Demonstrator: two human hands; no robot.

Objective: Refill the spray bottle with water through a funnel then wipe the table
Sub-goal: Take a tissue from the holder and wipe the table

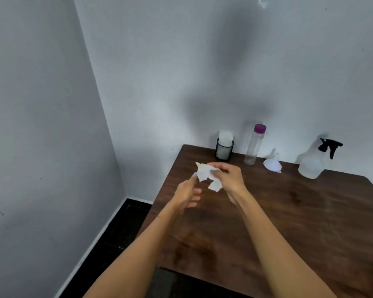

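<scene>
Pinching a crumpled white tissue (204,174) between them, the right hand (228,178) and left hand (186,193) hold it above the wooden surface (289,211); the left's lower fingers hang loose. The refill looks finished, so wiping seems the step in hand, and next the tissue must be bunched and pressed down flat. Along the wall the spray bottle (312,163) stands upright, long axis vertical, nozzle pointing right, well apart from both hands. Beside it the funnel (272,163) rests mouth-down, spout up.
</scene>
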